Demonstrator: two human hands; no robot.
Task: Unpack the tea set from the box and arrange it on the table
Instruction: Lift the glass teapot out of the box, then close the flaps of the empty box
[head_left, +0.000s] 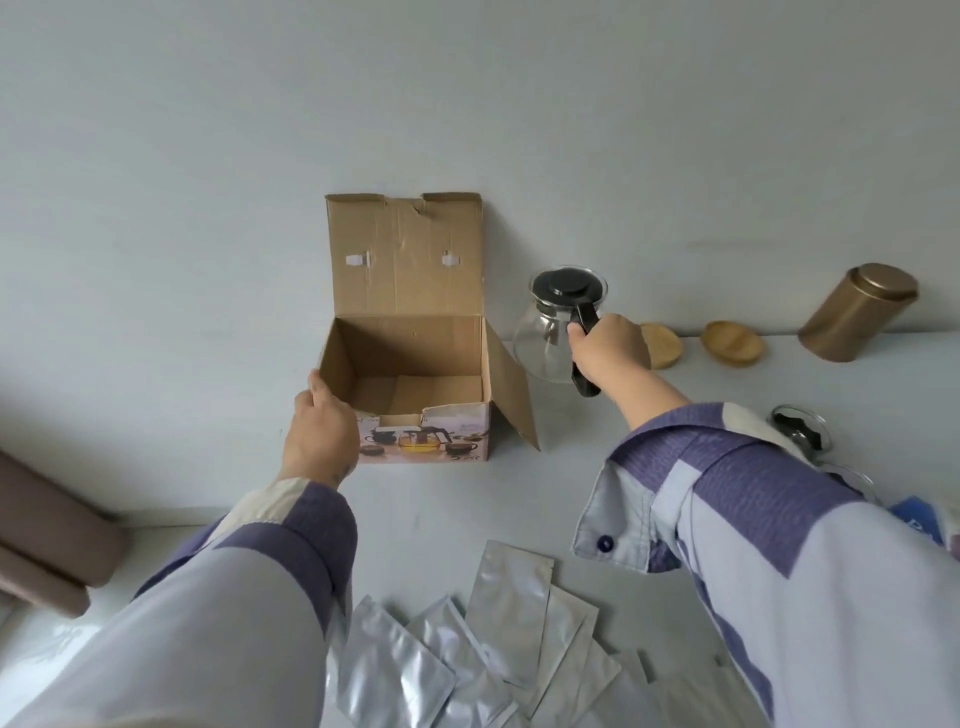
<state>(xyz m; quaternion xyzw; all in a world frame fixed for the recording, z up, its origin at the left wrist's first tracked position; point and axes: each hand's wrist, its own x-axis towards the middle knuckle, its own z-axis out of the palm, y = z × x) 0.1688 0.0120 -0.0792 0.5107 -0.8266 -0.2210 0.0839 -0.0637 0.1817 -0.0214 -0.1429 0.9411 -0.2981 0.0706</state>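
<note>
Silver foil sachets (498, 639) lie fanned in a loose pile on the white tabletop (447, 499) right under your forearms. Beyond them, your left hand (319, 439) rests against the near left corner of the cardboard box (410, 364), fingers (318, 387) held together along its left wall; whether they truly grip it you cannot tell from this angle. That box stands open, lid flap upright against the wall, its inside showing only bare cardboard. Your right hand (610, 351) is closed around the black handle of the glass teapot (553, 325), which sits just right of the box with its black lid on. Past your right hand, two wooden saucers (731, 344) lie near the wall, and a gold tin canister (857, 312) stands further right. Glass cups (800, 428) peek out behind your right sleeve.
</note>
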